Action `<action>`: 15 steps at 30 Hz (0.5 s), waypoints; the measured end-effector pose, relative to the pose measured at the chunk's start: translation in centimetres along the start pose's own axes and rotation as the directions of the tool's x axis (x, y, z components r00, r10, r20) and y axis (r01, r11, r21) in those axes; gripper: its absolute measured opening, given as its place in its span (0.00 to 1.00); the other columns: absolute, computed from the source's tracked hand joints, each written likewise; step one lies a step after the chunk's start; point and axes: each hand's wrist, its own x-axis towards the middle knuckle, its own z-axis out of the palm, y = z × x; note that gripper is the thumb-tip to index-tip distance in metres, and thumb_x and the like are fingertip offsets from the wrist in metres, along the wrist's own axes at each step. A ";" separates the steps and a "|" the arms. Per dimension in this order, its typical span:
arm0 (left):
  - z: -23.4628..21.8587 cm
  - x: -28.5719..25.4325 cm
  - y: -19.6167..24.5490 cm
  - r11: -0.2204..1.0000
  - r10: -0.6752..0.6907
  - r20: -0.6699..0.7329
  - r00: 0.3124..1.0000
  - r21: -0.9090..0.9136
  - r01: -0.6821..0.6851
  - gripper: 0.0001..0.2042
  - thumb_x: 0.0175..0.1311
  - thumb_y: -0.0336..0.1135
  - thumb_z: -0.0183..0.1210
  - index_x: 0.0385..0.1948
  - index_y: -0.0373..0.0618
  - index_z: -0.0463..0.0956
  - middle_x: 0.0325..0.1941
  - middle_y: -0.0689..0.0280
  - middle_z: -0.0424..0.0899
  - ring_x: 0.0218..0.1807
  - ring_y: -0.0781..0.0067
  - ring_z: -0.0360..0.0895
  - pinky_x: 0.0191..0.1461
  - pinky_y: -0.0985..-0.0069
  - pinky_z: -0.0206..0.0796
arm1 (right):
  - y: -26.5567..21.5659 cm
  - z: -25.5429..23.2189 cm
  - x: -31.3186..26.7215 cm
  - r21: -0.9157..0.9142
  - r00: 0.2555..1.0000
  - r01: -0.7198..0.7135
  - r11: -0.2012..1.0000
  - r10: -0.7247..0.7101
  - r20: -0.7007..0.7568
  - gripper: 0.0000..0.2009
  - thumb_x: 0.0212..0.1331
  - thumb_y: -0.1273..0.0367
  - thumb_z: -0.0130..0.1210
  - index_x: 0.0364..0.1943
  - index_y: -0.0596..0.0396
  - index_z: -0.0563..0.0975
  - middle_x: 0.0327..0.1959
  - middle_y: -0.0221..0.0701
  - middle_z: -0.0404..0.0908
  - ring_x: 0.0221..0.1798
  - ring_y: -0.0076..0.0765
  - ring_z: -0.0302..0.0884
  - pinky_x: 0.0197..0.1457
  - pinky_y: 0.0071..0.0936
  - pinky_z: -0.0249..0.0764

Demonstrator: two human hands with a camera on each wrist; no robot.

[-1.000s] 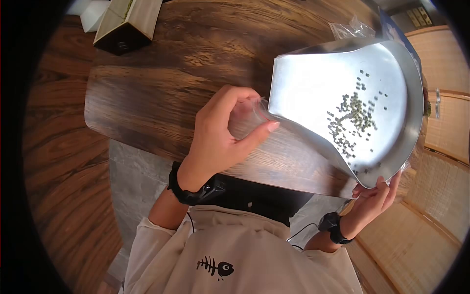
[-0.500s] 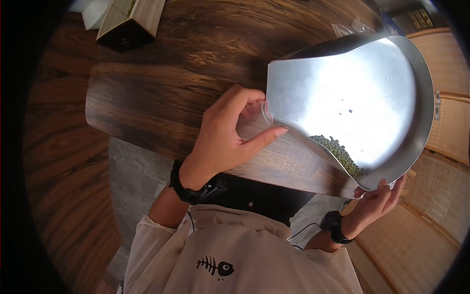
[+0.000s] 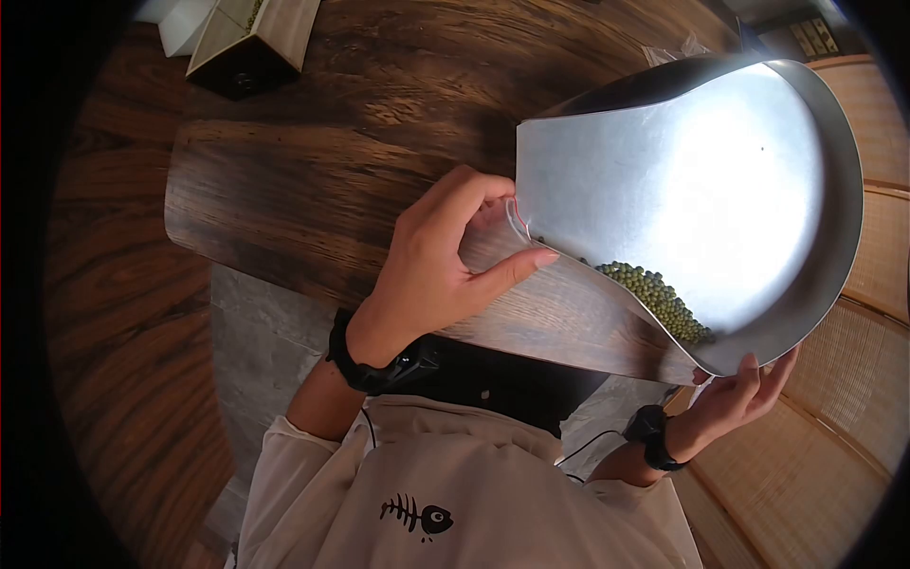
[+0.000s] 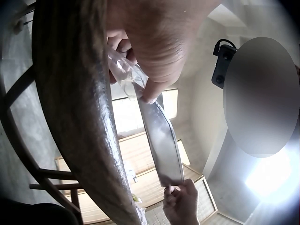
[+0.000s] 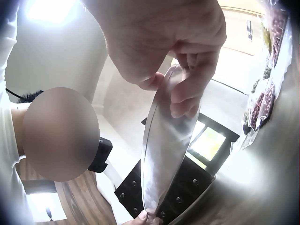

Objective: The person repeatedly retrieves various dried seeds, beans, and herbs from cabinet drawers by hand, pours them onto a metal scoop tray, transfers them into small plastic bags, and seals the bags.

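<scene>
A shiny metal tray [image 3: 588, 180] with a rounded back and narrow spout is tilted over the table. Green mung beans [image 3: 659, 302] lie heaped along its near side wall, with a few strays toward the spout. My right hand [image 3: 735, 408] grips the tray's rounded end by the rim, thumb on top and fingers beneath. At the spout's near corner, my left hand [image 3: 436, 261] holds a clear plastic bag [image 4: 123, 70], with thumb and fingers spread around its mouth. The bag's red-lined edge meets the spout corner; its lower part is mostly hidden behind the hand.
A wooden box [image 3: 275, 43] with green beans inside stands at the table's far left, beside a white container [image 3: 180, 27]. Clear plastic packaging [image 3: 668, 52] lies behind the tray. Bags of dark red beans [image 5: 262, 103] show in the right wrist view. The table's near edge [image 3: 284, 275] runs close before me.
The beans, first scattered across the tray, have slid into a heap along its near wall, some edging toward the spout. The tray's rounded end has shifted right; the left hand moved slightly right with the bag.
</scene>
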 end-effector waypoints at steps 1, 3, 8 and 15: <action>0.0 0.0 -0.1 1.000 0.001 0.003 1.000 -0.001 -0.001 0.21 0.51 0.35 0.78 0.44 0.41 0.79 0.35 0.66 0.79 0.37 0.77 0.78 0.41 0.79 0.70 | 0.2 -0.2 0.1 -0.007 0.999 0.042 0.999 -0.042 0.005 0.34 0.57 0.71 0.51 0.72 0.68 0.64 0.42 0.40 0.83 0.13 0.22 0.66 0.10 0.20 0.61; -0.3 0.1 -0.4 1.000 0.006 0.007 1.000 -0.008 -0.006 0.21 0.51 0.35 0.78 0.44 0.40 0.79 0.35 0.66 0.79 0.37 0.76 0.78 0.41 0.79 0.70 | 0.1 -0.3 0.2 -0.018 0.999 0.055 0.998 -0.055 0.000 0.35 0.56 0.70 0.52 0.72 0.68 0.64 0.47 0.44 0.82 0.22 0.26 0.74 0.17 0.21 0.68; 0.1 -0.1 -0.1 1.000 0.001 0.026 1.000 -0.022 -0.001 0.22 0.51 0.34 0.78 0.45 0.40 0.79 0.36 0.66 0.80 0.38 0.76 0.78 0.43 0.79 0.70 | -1.0 -0.1 0.0 -0.007 0.997 0.079 0.997 -0.080 -0.007 0.37 0.53 0.70 0.54 0.72 0.70 0.63 0.63 0.51 0.75 0.56 0.41 0.80 0.51 0.32 0.80; 0.1 0.0 0.0 1.000 -0.001 0.029 1.000 -0.031 0.002 0.22 0.51 0.34 0.78 0.46 0.40 0.79 0.38 0.65 0.81 0.39 0.75 0.78 0.43 0.78 0.70 | -1.1 -0.7 0.3 0.010 0.979 0.202 0.979 -0.202 -0.011 0.38 0.51 0.70 0.55 0.72 0.71 0.63 0.67 0.53 0.72 0.65 0.47 0.74 0.64 0.39 0.75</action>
